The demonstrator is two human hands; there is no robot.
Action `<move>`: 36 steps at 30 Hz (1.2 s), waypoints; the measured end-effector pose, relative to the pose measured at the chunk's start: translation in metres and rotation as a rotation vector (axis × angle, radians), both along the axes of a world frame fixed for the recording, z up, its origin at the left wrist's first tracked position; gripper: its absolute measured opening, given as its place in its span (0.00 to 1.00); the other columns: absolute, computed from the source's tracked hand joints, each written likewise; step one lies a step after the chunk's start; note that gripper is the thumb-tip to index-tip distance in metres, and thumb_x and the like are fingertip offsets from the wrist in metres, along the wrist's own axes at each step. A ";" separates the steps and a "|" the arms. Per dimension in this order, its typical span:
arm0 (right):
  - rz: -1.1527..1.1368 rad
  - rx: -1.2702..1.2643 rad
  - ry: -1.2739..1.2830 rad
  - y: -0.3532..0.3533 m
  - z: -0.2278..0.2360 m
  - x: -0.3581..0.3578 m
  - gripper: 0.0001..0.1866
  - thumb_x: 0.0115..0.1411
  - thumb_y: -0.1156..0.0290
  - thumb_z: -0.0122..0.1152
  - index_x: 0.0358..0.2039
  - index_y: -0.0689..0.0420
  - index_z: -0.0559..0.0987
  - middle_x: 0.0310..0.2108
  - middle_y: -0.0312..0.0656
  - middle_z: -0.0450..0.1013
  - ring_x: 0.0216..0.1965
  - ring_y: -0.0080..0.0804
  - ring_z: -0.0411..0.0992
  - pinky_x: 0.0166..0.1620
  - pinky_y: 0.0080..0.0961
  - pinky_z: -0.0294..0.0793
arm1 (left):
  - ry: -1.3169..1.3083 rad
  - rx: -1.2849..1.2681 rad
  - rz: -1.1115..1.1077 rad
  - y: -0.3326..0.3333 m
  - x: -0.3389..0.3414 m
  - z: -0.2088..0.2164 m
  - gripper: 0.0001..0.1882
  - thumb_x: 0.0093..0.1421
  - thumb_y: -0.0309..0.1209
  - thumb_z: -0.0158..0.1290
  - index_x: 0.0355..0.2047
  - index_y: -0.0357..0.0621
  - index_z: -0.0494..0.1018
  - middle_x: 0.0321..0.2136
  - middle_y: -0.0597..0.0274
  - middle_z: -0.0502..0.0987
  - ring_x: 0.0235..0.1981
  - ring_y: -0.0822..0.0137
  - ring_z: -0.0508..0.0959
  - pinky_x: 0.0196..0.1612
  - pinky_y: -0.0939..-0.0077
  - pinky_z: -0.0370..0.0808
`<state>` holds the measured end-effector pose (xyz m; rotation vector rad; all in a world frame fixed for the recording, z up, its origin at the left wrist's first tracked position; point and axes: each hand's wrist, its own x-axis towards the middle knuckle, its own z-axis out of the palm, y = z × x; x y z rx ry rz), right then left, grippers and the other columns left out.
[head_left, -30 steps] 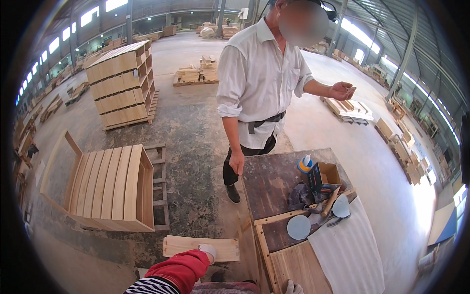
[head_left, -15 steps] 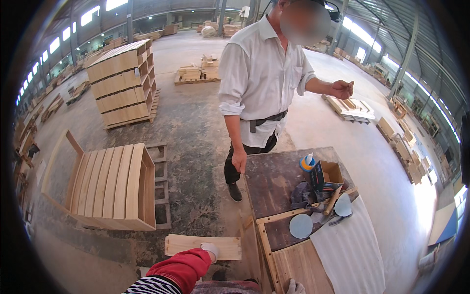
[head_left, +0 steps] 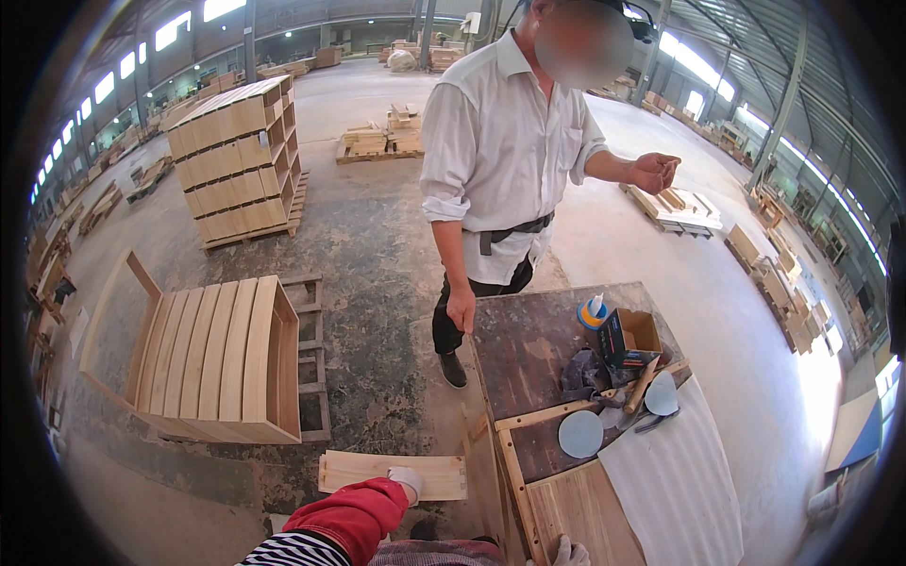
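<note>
My left hand point(head_left: 406, 481), in a white glove and reaching out of a red sleeve, is closed on a pale wooden board point(head_left: 359, 472) low in front of me. The board lies level, left of the worktable, and its ends show joint cuts. At the bottom edge of the view my right hand point(head_left: 571, 553), also gloved, rests on a wooden panel point(head_left: 580, 505) on the worktable point(head_left: 528, 330). Only its fingers show, stretched out on the panel. White foam sheet point(head_left: 670, 472) covers the panel's right side.
On the table are round sanding discs point(head_left: 580, 434), a hammer point(head_left: 644, 385), a dark cloth point(head_left: 583, 375), an open box point(head_left: 630, 338) and a glue bottle point(head_left: 594, 311). A co-worker point(head_left: 510, 141) stands beyond. Slatted boards point(head_left: 208, 349) and stacked drawers point(head_left: 236, 160) sit on pallets leftward.
The co-worker's raised hand has shifted slightly left and its fingers have loosened. Both my hands and the board stay nearly where they were.
</note>
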<state>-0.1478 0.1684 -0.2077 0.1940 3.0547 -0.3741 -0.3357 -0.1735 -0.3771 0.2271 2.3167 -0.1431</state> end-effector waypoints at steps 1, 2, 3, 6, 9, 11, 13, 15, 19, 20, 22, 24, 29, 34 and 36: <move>-0.002 0.005 -0.001 0.000 -0.001 0.001 0.50 0.45 0.43 0.66 0.65 0.50 0.57 0.55 0.63 0.59 0.55 0.64 0.60 0.55 0.58 0.61 | -0.013 0.002 -0.014 0.001 -0.001 0.007 0.21 0.47 0.42 0.64 0.42 0.51 0.81 0.42 0.57 0.81 0.44 0.56 0.81 0.41 0.56 0.77; -0.004 0.009 -0.001 0.000 -0.002 0.002 0.50 0.45 0.43 0.66 0.65 0.50 0.57 0.55 0.63 0.59 0.55 0.64 0.60 0.55 0.58 0.61 | -0.027 0.004 -0.027 0.002 -0.002 0.011 0.22 0.46 0.42 0.65 0.42 0.51 0.81 0.42 0.57 0.81 0.44 0.56 0.81 0.41 0.56 0.77; -0.006 0.006 -0.001 0.000 -0.001 0.002 0.50 0.45 0.43 0.66 0.65 0.50 0.57 0.55 0.63 0.59 0.55 0.64 0.60 0.55 0.58 0.61 | -0.016 0.004 -0.026 0.003 -0.001 0.010 0.23 0.46 0.43 0.65 0.42 0.51 0.81 0.42 0.57 0.81 0.44 0.56 0.81 0.41 0.56 0.77; 0.000 0.000 0.002 0.000 0.000 0.000 0.50 0.45 0.44 0.67 0.65 0.50 0.57 0.55 0.63 0.60 0.55 0.64 0.60 0.55 0.58 0.61 | -0.007 0.000 -0.021 0.001 0.001 0.011 0.24 0.45 0.44 0.66 0.43 0.51 0.81 0.42 0.58 0.81 0.44 0.56 0.81 0.41 0.55 0.77; -0.003 0.013 0.008 0.000 -0.002 0.001 0.50 0.45 0.44 0.67 0.65 0.49 0.57 0.55 0.63 0.60 0.55 0.64 0.60 0.55 0.57 0.61 | -0.048 0.003 -0.025 0.003 -0.002 0.019 0.23 0.46 0.42 0.65 0.44 0.51 0.80 0.43 0.59 0.81 0.45 0.57 0.81 0.42 0.55 0.77; -0.004 0.021 0.007 0.001 -0.004 0.001 0.50 0.45 0.44 0.67 0.65 0.49 0.57 0.54 0.63 0.60 0.54 0.63 0.61 0.55 0.56 0.62 | -0.084 0.005 -0.008 0.003 -0.003 0.018 0.22 0.47 0.37 0.63 0.45 0.52 0.80 0.45 0.60 0.80 0.47 0.57 0.80 0.42 0.54 0.76; -0.014 0.020 -0.008 0.000 -0.002 0.001 0.50 0.45 0.44 0.67 0.65 0.49 0.58 0.54 0.63 0.60 0.54 0.63 0.61 0.55 0.56 0.62 | -0.073 0.006 -0.004 0.003 -0.002 0.019 0.22 0.47 0.37 0.63 0.45 0.52 0.80 0.45 0.60 0.80 0.47 0.57 0.80 0.42 0.54 0.75; -0.016 0.024 -0.008 -0.001 0.001 0.001 0.50 0.45 0.44 0.67 0.65 0.49 0.58 0.54 0.62 0.61 0.54 0.63 0.61 0.55 0.56 0.62 | -0.065 0.006 -0.013 0.003 -0.001 0.022 0.22 0.47 0.40 0.64 0.44 0.52 0.80 0.45 0.60 0.80 0.46 0.57 0.80 0.42 0.54 0.76; -0.001 0.024 0.016 0.001 -0.002 0.001 0.49 0.45 0.44 0.68 0.65 0.48 0.58 0.54 0.62 0.61 0.54 0.63 0.61 0.54 0.56 0.62 | -0.038 0.001 -0.040 0.002 0.001 0.027 0.22 0.48 0.44 0.65 0.43 0.51 0.81 0.43 0.58 0.81 0.44 0.56 0.81 0.42 0.55 0.77; 0.003 0.022 0.019 0.002 -0.003 0.000 0.49 0.44 0.44 0.68 0.64 0.48 0.59 0.53 0.62 0.61 0.54 0.63 0.61 0.54 0.56 0.62 | -0.030 0.002 -0.042 0.002 0.002 0.027 0.22 0.48 0.44 0.65 0.43 0.51 0.81 0.43 0.58 0.81 0.44 0.56 0.81 0.42 0.55 0.77; 0.005 0.017 0.027 0.003 -0.005 0.000 0.49 0.44 0.44 0.68 0.64 0.48 0.59 0.53 0.61 0.61 0.53 0.63 0.61 0.54 0.56 0.62 | -0.007 0.012 -0.033 0.002 0.003 0.026 0.22 0.48 0.44 0.65 0.43 0.52 0.81 0.43 0.57 0.81 0.43 0.56 0.81 0.42 0.56 0.77; 0.004 0.016 0.025 0.003 -0.006 0.000 0.49 0.44 0.44 0.68 0.64 0.48 0.59 0.53 0.61 0.61 0.53 0.63 0.61 0.54 0.56 0.62 | -0.006 0.028 -0.011 0.002 0.005 0.025 0.22 0.48 0.42 0.64 0.43 0.51 0.80 0.43 0.58 0.81 0.44 0.57 0.81 0.42 0.56 0.77; 0.014 0.008 0.079 0.001 -0.001 -0.003 0.50 0.44 0.44 0.68 0.64 0.48 0.58 0.54 0.62 0.61 0.54 0.64 0.61 0.54 0.57 0.62 | 0.037 -0.007 0.023 0.001 0.005 0.020 0.21 0.47 0.39 0.64 0.43 0.51 0.81 0.44 0.59 0.81 0.45 0.58 0.81 0.42 0.56 0.77; -0.006 0.020 0.023 0.002 0.000 0.001 0.50 0.44 0.44 0.68 0.65 0.48 0.58 0.54 0.62 0.60 0.54 0.64 0.60 0.54 0.57 0.62 | -0.036 0.018 -0.019 0.003 -0.001 0.031 0.22 0.45 0.42 0.65 0.43 0.53 0.81 0.43 0.60 0.81 0.45 0.59 0.81 0.41 0.57 0.77; -0.012 0.019 0.018 0.001 -0.004 0.003 0.50 0.44 0.44 0.68 0.65 0.48 0.58 0.54 0.62 0.60 0.54 0.65 0.60 0.55 0.57 0.62 | -0.051 0.014 -0.003 0.001 0.000 0.028 0.23 0.45 0.42 0.66 0.43 0.53 0.81 0.43 0.60 0.81 0.45 0.59 0.81 0.41 0.57 0.77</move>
